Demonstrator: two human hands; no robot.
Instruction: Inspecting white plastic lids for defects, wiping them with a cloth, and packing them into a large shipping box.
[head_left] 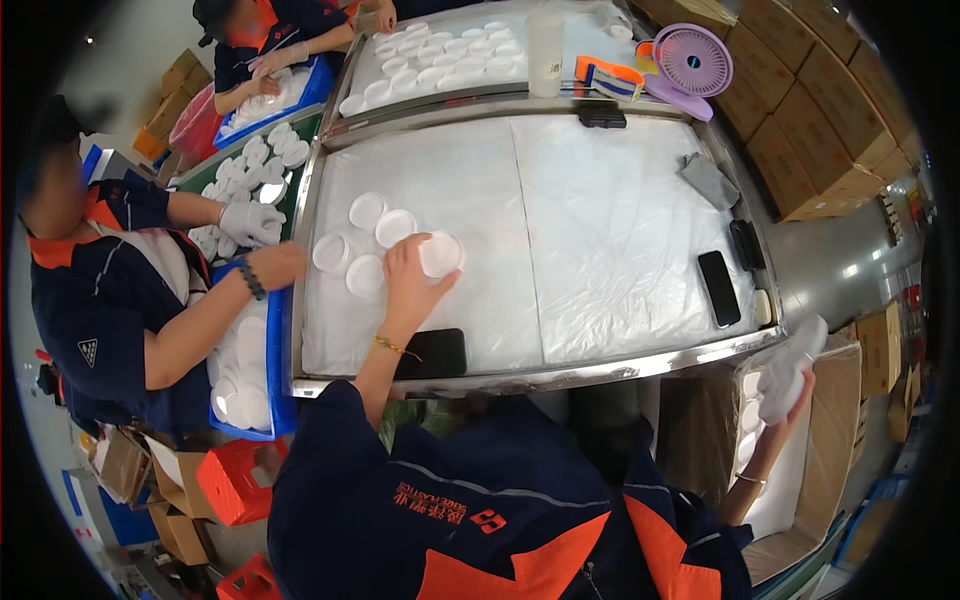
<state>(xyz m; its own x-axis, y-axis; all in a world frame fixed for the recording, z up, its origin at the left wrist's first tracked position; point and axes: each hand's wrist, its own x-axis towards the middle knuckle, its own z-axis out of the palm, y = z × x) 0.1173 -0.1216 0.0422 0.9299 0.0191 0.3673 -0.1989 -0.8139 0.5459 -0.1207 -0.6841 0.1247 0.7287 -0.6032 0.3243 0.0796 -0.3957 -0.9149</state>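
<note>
My left hand [408, 285] is closed on a white round lid [441, 254] at the left of the plastic-covered table [610, 240], thumb and fingers at its rim. Several similar white lids [368, 211] lie loosely grouped beside that hand, hollow side up as far as I can see. Off the table's right front corner, my right hand [797, 400] grips a whitish, clear-wrapped bundle [789, 368], whose contents I cannot make out. The bundle is above an open cardboard box [835, 400] with a plastic liner and white round pieces inside.
Phones [432, 354] [719, 289], a grey cloth [708, 181] and a purple fan [692, 62] lie or stand around the table. At left, a co-worker's gloved hand [252, 222] and bare hand [278, 266] are near a blue bin [285, 400]. Stacked cartons [800, 130] stand at right.
</note>
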